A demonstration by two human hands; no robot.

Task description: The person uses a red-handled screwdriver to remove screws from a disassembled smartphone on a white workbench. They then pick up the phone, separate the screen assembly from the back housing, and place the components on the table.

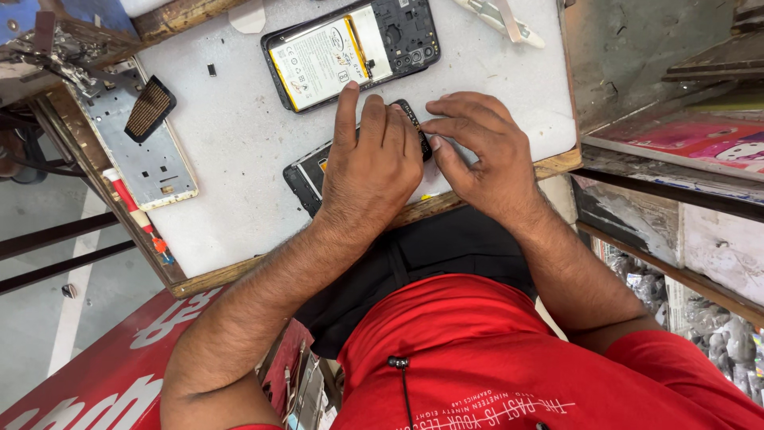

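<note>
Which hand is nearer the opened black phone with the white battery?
Left. The left hand has fingertips just below the opened phone; the right hand sits farther right.

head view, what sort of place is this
Most likely a phone repair bench. An opened phone with its battery exposed lies on the white mat, both hands work on a second phone, and a loose metal phone frame sits aside.

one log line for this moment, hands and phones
left hand: pressing down on dark phone part | right hand: fingertips at its top edge | opened phone: battery exposed, untouched
</note>
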